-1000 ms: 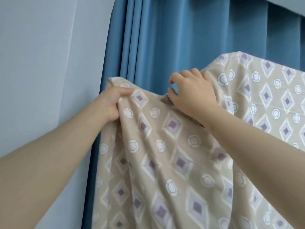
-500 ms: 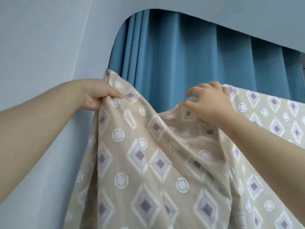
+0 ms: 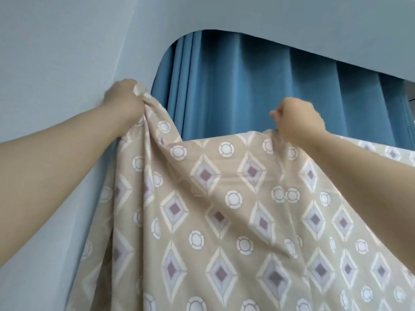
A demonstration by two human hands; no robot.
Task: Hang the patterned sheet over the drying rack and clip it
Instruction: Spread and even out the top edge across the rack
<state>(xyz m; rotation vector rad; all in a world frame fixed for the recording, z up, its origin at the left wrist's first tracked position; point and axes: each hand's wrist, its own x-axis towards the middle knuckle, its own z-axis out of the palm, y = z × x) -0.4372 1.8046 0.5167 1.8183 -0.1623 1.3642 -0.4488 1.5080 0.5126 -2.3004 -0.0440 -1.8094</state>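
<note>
I am holding up a beige patterned sheet, printed with purple diamonds and white rings, with both of my bare arms reaching up and forward. My left hand is gripping a bunched corner of the sheet, fingers curled tight round it, with a small tuft of cloth sticking out above my fist; this hand is holding the corner high, close against the pale wall. My right hand is lower and well apart to the right, its fingers curled into a fist that is pinching the sheet's top edge. Between my two hands the top edge is sloping down from the left and stretching fairly taut, while the rest of the cloth is hanging in broad folds and filling the lower part of the view. Behind it a blue pleated curtain is hanging under a curved pale overhang. To the right of my right hand the top edge is running on level to the side of the view, which suggests to me that this part is already lying over the drying rack, though the rack itself is hidden and I cannot see it anywhere. I am judging the task as partway through: the right portion seems hung, while the left corner is up in the air in my grip and is waiting to be laid over the rack and spread flat. No clips are showing, so the clipping looks not yet begun
</note>
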